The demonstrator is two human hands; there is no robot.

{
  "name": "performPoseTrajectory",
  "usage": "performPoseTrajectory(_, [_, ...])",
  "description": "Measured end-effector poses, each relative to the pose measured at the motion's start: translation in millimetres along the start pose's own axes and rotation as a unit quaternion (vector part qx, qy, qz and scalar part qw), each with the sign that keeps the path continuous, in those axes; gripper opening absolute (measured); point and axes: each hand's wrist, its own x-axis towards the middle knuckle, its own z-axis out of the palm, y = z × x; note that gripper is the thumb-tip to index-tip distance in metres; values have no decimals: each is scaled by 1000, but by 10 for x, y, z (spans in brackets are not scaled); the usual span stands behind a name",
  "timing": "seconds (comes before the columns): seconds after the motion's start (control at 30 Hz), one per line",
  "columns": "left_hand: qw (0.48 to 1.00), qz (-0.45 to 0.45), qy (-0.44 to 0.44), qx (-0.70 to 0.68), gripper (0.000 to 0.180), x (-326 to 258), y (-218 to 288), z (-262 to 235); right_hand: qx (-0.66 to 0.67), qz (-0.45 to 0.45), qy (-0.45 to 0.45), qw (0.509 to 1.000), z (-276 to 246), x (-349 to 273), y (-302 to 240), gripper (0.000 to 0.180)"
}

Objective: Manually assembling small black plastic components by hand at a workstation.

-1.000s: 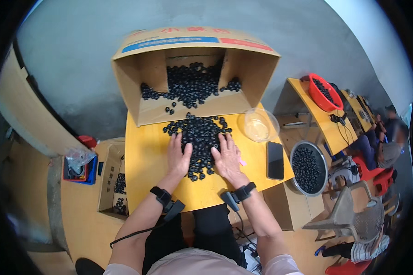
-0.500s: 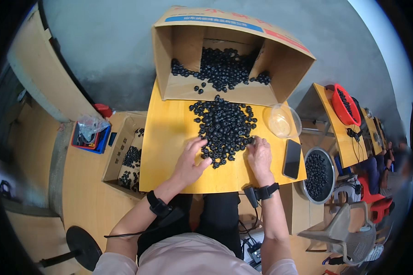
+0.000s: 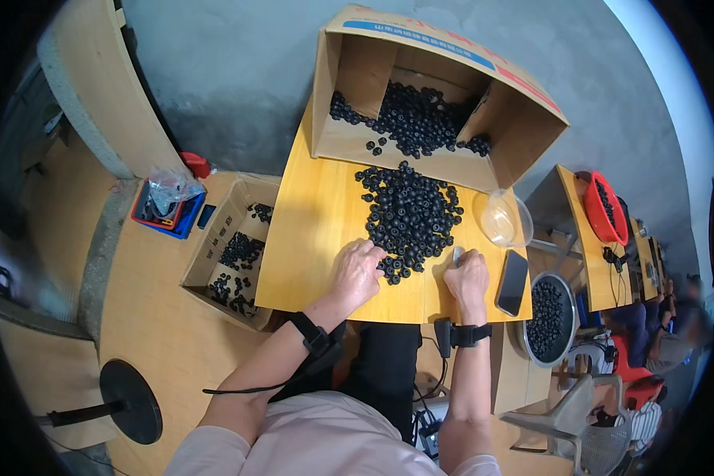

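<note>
A pile of small black ring-like parts [image 3: 412, 214] lies on the yellow table. At its lower left edge is my left hand [image 3: 358, 276], back up, its fingers bent together against the nearest parts; what they pinch is hidden. Right of the pile, my right hand [image 3: 467, 279] is closed like a fist just above the tabletop. A small silvery-grey piece [image 3: 457, 254] sticks up from between its thumb and finger; its kind is too small to tell. Both wrists wear black straps with a small device.
A cardboard box [image 3: 523, 131] on its side, holding more black parts, stands behind the pile. A clear plastic tub [image 3: 504, 220] and a phone [image 3: 512, 283] lie at right. Lower down are a metal basin [image 3: 570, 333] of parts and an open carton [image 3: 202, 270].
The view has turned slightly, shifting the table rightward in the picture. My left fingers, spread before, have drawn together at the pile. My right hand has closed, and a silvery piece now shows in it.
</note>
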Motion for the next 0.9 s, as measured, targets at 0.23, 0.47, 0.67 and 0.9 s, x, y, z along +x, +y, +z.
performPoseTrajectory(0.23, [990,-69,-1,-120,19,-112,-3,-74,14,-32,50,998,86,-130,102,13])
performPoseTrajectory(0.47, [823,-149,-18,-548,24,-390,175,-396,193,-35,143,970,43,-314,261,11])
performPoseTrajectory(0.67, [790,-138,-78,-592,25,-621,403,-837,457,-41,19,888,-269,-838,-122,17])
performPoseTrajectory(0.9, [744,-80,-91,-657,23,-800,643,-875,137,-122,-123,975,-130,-950,-561,21])
